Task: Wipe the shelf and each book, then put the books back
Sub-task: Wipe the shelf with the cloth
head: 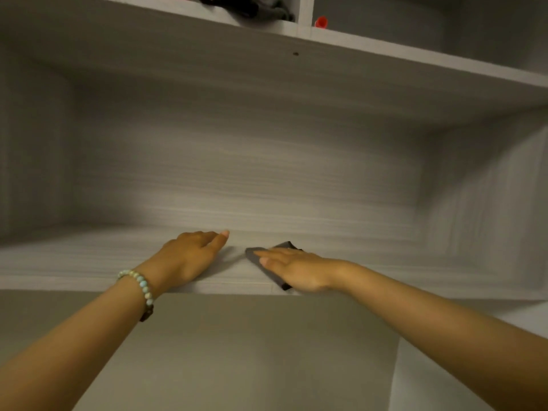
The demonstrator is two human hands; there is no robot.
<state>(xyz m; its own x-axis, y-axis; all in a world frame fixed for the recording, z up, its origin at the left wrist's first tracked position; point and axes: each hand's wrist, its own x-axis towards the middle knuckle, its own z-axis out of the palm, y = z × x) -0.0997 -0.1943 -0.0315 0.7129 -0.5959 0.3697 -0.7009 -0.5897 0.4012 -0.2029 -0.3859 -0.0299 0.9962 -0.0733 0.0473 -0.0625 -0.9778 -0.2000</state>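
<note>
— While the right hand (293, 268) lies flat on that dark grey cloth (286, 245), fingers straight and close together, pressing it down rather than gripping it, what is the left one doing?

— The left hand (189, 256) rests on the shelf (74, 256) just beside it, palm down, fingers loosely bent, thumb pointing toward the back wall. It holds nothing. The 2 hands are near each other but not touching.

— And where is the cloth lying?

— On the shelf board, close to its front edge, 1 corner poking out past the fingertips and another reaching right to the lip. Most of it is hidden under the palm.

— Anything on the wrists?

— A beaded bracelet (139, 284) of pale blue and cream beads on the left one.

— What else can you see from here?

— A plain grey panel (237, 351) runs below the shelf's edge. The board overhead has a small dark hole (295, 54) in its underside. Up on that higher level sits a heap of dark fabric (252, 7), and, past a divider, something red (321, 22); I cannot tell what it is.
</note>
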